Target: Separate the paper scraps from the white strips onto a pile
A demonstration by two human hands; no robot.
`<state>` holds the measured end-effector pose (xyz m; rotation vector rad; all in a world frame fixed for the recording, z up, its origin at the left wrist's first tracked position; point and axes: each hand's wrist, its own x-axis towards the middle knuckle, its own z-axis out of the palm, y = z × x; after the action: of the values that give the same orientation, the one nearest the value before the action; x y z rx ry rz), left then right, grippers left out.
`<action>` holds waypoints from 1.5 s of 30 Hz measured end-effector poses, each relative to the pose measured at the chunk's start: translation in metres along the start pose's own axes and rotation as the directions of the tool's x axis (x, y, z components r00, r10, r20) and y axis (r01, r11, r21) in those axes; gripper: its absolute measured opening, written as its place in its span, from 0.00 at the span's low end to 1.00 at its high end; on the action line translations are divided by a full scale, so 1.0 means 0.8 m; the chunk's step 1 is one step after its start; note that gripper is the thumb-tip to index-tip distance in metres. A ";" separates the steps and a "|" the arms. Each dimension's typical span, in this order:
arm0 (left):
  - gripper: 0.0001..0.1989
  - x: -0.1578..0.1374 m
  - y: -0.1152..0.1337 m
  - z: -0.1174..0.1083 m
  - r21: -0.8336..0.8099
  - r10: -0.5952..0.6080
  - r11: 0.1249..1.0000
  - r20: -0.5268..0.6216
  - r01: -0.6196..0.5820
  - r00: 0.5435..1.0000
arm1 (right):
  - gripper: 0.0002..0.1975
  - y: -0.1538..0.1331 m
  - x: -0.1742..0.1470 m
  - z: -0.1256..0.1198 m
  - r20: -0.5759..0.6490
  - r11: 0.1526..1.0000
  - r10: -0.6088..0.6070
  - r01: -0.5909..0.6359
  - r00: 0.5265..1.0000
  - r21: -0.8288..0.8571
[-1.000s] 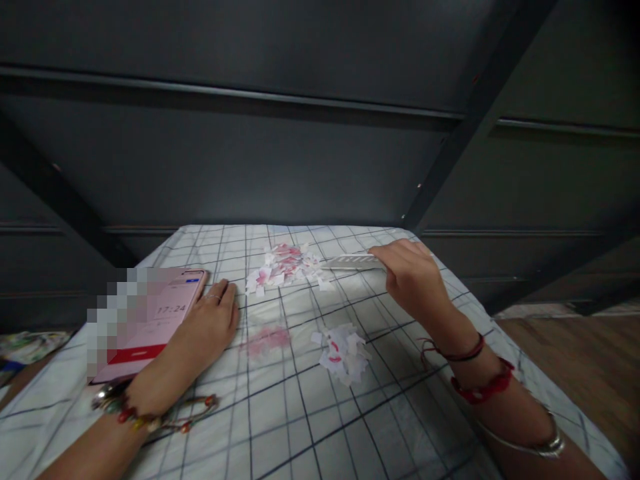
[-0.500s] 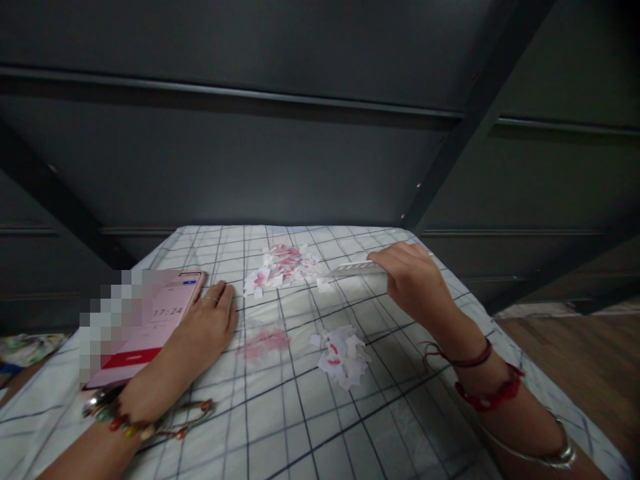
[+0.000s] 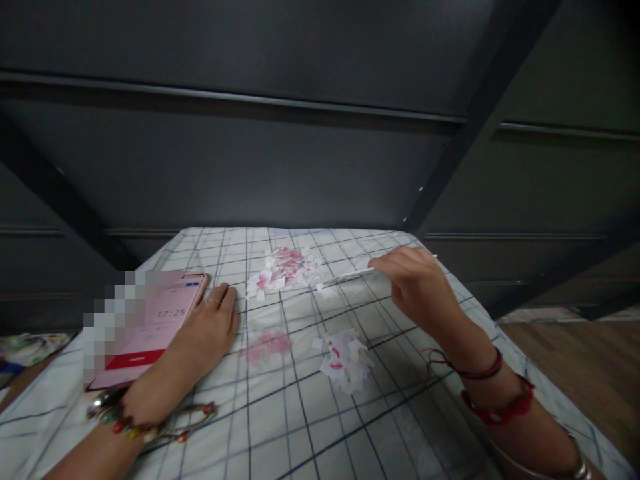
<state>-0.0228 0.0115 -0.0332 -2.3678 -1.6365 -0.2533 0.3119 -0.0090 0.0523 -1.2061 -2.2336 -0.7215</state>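
My right hand (image 3: 413,283) is closed on a thin flat white strip (image 3: 355,272), seen almost edge-on; its exact kind I cannot make out. The strip's far end points left, close to a small loose paper scrap (image 3: 325,291). Beyond that end lies a pile of white and pink paper scraps (image 3: 287,270). Nearer to me is a smaller heap of white scraps (image 3: 347,363), one with a red mark. My left hand (image 3: 213,327) lies flat on the checked cloth beside a pink phone (image 3: 150,320), fingers stretched out and nothing in them.
The white checked cloth (image 3: 260,420) covers the table and has a blurry pink patch (image 3: 267,347) near the middle. A dark panelled wall (image 3: 280,167) stands right behind the table. Wooden floor (image 3: 575,353) shows at the right, and some colourful items (image 3: 30,350) lie low at the left.
In my right hand the white strip has turned from showing its patterned flat face to nearly edge-on. The phone's timer went from 17:24 to 17:25. My left hand stays in place.
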 end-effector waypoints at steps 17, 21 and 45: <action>0.24 -0.001 -0.001 0.008 -0.025 -0.025 0.999 -0.045 0.024 0.999 | 0.19 0.000 -0.002 -0.009 -0.090 0.983 -0.149 0.157 0.985 0.097; 0.24 -0.002 -0.001 0.007 -0.023 -0.011 1.000 -0.050 0.010 0.999 | 0.20 0.003 -0.003 -0.014 -0.058 0.985 -0.124 0.129 0.991 0.111; 0.25 -0.001 0.003 0.003 -0.024 -0.028 0.999 -0.024 0.027 0.999 | 0.18 -0.028 0.004 -0.009 -0.127 0.963 -0.203 0.221 0.971 0.151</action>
<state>-0.0209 0.0108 -0.0362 -2.3513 -1.6653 -0.3064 0.2926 -0.0219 0.0550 -0.8363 -2.3007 -0.6521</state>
